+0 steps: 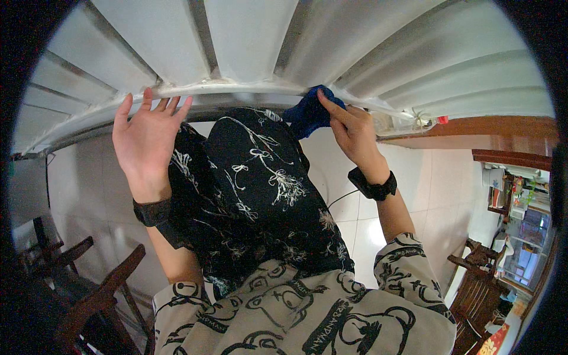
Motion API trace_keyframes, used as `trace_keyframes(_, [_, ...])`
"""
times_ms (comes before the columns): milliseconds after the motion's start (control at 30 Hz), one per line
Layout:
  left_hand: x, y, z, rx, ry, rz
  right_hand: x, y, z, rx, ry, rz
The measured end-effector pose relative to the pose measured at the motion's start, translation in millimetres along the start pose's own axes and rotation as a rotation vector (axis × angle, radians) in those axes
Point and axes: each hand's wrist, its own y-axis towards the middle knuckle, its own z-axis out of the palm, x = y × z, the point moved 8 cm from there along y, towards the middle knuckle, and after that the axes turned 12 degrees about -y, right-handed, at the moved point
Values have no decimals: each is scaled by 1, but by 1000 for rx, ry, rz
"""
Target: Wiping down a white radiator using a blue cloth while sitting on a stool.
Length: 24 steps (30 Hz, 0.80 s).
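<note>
A white slatted panel (248,40) with a long bowed-looking rail (239,87) along its near edge fills the top of the view. My left hand (146,137) is turned palm up, its spread fingers reaching the rail's left part; it holds nothing, and whether the fingertips press on the rail I cannot tell. A dark blue cloth (306,113) is bunched in my right hand (355,131), at the right part of the rail. Part of the cloth lies over the rail and part hangs beside my knee. Grime marks the rail and the slat ends.
My knees in black patterned trousers (257,177) are close below the rail. A dark wooden chair (106,284) stands at lower left. To the right are a brown wooden edge (488,133), a carved wooden seat (477,288) and cluttered shelves (501,191). Pale tiles (399,208) cover the floor.
</note>
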Motion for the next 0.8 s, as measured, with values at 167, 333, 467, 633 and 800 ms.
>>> trace_keyframes(167, [0, 0, 1, -12, 2, 22, 12, 1, 3, 8, -59, 8])
trace_keyframes(333, [2, 1, 0, -65, -2, 39, 21, 9, 10, -19, -99, -53])
trace_keyframes(467, [-1, -1, 0, -14, -3, 27, 36, 20, 20, -20, -54, 44])
trace_keyframes(633, [3, -3, 1, -20, 0, 27, 35, 21, 21, 24, 15, 149])
trace_keyframes(800, [3, -2, 1, -20, -1, 24, 52, 34, 24, 144, 42, 194])
